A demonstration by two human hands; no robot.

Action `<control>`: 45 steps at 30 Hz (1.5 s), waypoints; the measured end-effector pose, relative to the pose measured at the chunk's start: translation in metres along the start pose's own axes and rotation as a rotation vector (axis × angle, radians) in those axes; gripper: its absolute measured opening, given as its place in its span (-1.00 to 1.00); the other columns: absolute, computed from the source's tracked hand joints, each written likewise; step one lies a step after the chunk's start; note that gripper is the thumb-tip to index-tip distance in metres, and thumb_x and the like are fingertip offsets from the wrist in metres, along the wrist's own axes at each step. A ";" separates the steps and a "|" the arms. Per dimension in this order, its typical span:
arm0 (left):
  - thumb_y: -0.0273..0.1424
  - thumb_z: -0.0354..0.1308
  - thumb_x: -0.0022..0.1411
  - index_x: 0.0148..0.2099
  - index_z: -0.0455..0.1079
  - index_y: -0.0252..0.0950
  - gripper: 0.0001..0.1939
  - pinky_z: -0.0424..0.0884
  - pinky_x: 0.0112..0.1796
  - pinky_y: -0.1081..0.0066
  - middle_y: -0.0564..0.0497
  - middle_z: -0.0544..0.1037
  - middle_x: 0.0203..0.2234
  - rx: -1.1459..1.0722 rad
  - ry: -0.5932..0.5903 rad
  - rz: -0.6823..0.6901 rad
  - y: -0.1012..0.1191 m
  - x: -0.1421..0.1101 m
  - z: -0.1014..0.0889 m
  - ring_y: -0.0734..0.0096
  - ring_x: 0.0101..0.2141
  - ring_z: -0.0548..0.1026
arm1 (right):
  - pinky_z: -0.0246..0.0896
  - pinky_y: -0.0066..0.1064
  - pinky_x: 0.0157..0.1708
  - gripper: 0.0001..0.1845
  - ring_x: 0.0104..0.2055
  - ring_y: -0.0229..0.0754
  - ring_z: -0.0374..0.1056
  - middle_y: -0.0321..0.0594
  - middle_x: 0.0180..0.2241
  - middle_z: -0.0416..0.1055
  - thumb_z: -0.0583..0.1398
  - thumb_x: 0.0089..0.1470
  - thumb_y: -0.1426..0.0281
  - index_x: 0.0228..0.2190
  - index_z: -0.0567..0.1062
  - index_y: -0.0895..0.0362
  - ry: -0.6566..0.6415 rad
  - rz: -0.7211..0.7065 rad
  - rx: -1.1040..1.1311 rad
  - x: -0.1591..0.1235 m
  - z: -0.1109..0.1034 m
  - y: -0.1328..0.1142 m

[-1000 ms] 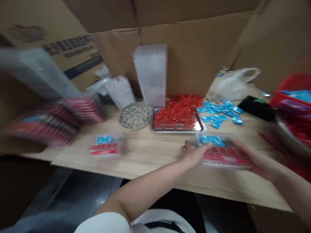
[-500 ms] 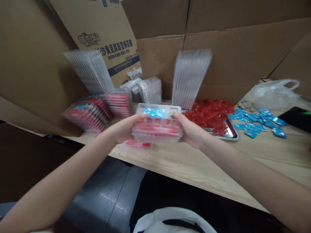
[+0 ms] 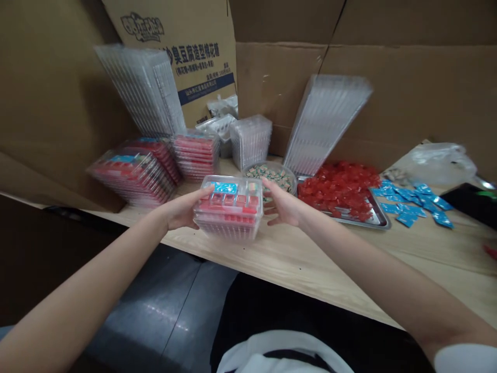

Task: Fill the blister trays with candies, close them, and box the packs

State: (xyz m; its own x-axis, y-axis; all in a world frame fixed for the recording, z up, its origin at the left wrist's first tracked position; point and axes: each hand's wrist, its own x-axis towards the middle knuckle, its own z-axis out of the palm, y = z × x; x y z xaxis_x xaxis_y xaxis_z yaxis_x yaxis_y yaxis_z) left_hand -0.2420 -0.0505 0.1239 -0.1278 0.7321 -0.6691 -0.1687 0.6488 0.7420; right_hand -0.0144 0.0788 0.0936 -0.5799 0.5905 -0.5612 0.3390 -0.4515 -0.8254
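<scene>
A stack of clear plastic trays [image 3: 229, 228] is in front of me over the near part of the table. Its top tray holds a blue packet, red pieces in small compartments and a long red strip. My left hand [image 3: 181, 210] grips the stack's left side, thumb over the top edge and fingers partly hidden. At the right side, my right hand [image 3: 282, 206] is open, its fingers spread and slightly apart from the stack. Behind the hands sits a round clear tub [image 3: 267, 168] full of small greenish-tan pieces.
Filled trays [image 3: 134, 173] are piled at the left. Tall stacks of clear trays [image 3: 330, 119] lean at the back, before cardboard walls. A metal tray [image 3: 382, 220] bears a heap of red packets [image 3: 341, 186]. Blue packets [image 3: 411, 199] and a plastic bag [image 3: 442, 160] lie farther right.
The tray stack has come down toward the table. My right hand has let go and opened, while the left stays on the stack. The tub behind is now uncovered; the view has shifted.
</scene>
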 end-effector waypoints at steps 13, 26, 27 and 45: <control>0.11 -0.08 0.12 -0.16 0.40 -0.27 -0.42 0.34 -0.17 0.27 -0.15 0.44 -0.19 -0.674 0.595 0.299 -0.077 0.001 -0.001 0.18 -0.13 0.40 | 0.11 -0.10 0.09 -0.40 0.06 0.02 0.23 -0.14 0.00 0.33 0.05 0.00 -0.08 -0.04 0.35 0.02 0.182 -0.403 -0.261 0.023 -0.020 -0.047; 0.16 -0.03 0.06 0.05 0.19 -0.06 -0.39 0.37 -0.14 0.20 -0.10 0.35 -0.14 -1.036 0.535 0.335 -0.113 -0.021 0.111 0.18 -0.09 0.40 | 0.26 -0.20 -0.06 -0.41 -0.22 -0.09 0.44 -0.17 -0.29 0.54 -0.10 0.12 -0.06 -0.29 0.50 0.09 -0.561 -0.035 -0.182 0.093 0.000 -0.044; 0.20 -0.04 0.02 0.08 0.17 -0.03 -0.34 0.32 -0.08 0.13 -0.12 0.32 -0.05 -1.018 0.555 0.320 -0.105 -0.019 0.111 0.12 0.00 0.34 | 0.26 -0.18 -0.06 -0.41 -0.23 -0.09 0.45 -0.15 -0.29 0.54 -0.10 0.12 -0.05 -0.30 0.50 0.09 -0.558 -0.009 -0.186 0.099 0.000 -0.037; 0.15 -0.03 0.08 0.02 0.40 -0.23 -0.33 0.36 -0.01 0.19 -0.11 0.51 -0.07 -1.142 0.502 0.683 -0.108 0.020 0.092 0.08 0.02 0.39 | -0.15 0.26 0.07 -0.34 0.00 0.08 0.31 -0.03 -0.06 0.43 -0.14 0.07 -0.09 -0.12 0.43 0.07 -0.733 0.095 -0.415 0.083 0.023 -0.008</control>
State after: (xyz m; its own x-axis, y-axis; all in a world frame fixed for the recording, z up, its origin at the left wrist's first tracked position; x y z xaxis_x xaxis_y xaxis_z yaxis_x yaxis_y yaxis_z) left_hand -0.1362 -0.0866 0.0337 -0.7906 0.5215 -0.3211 -0.5867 -0.4946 0.6412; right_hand -0.0822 0.1162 0.0551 -0.8204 -0.0854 -0.5653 0.5717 -0.1101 -0.8130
